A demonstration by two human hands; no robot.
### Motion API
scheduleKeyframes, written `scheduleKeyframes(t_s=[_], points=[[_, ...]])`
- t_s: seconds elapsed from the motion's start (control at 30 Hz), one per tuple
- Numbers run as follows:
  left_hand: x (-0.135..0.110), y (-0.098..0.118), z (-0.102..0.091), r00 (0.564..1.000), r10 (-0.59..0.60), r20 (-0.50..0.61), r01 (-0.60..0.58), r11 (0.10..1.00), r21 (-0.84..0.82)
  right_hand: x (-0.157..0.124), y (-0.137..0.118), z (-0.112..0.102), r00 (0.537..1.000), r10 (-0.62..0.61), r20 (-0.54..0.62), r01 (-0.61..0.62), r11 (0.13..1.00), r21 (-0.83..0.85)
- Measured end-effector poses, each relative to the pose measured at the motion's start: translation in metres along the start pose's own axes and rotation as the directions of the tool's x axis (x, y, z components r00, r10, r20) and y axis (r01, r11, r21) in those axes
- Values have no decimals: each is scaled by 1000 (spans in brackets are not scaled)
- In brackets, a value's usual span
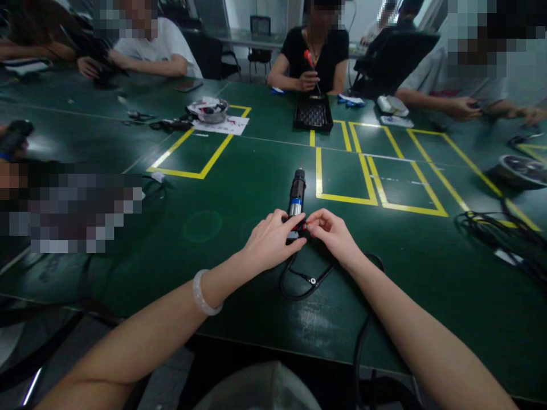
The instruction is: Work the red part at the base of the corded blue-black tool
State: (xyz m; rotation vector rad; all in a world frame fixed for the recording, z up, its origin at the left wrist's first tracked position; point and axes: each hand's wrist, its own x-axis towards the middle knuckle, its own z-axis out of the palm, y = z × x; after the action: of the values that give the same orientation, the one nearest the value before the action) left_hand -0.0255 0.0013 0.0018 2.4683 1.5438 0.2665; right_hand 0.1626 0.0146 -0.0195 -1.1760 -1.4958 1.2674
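A black and blue electric screwdriver (296, 193) lies on the green table (239, 188), its tip pointing away from me. My left hand (271, 239) grips its near end with curled fingers; a white bracelet sits on that wrist. My right hand (331, 230) pinches the same near end from the right side. A black cable (305, 279) runs from the tool back toward me and loops on the table between my forearms.
Yellow tape rectangles (346, 176) mark the table. Across it, a person in black holds a red-handled tool over a black tray (313, 113). Other people sit left and right. A round dish (212, 109) on paper lies far left; cables (504, 233) pile at right.
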Motion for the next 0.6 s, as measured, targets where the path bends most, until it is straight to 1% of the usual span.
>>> scheduleKeyframes(t_s=[0.2, 0.47, 0.6], points=[[-1, 1, 1, 1000, -7, -5, 7, 1000, 4, 1, 4, -2, 1000, 1, 8, -1, 1000, -8], [-2, 2, 2, 1000, -3, -13, 3, 1000, 6, 4, 13, -7, 999, 17, 40, -10, 987, -159], [-2, 3, 2, 1000, -3, -19, 3, 1000, 23, 4, 14, -7, 999, 20, 31, -13, 974, -226]])
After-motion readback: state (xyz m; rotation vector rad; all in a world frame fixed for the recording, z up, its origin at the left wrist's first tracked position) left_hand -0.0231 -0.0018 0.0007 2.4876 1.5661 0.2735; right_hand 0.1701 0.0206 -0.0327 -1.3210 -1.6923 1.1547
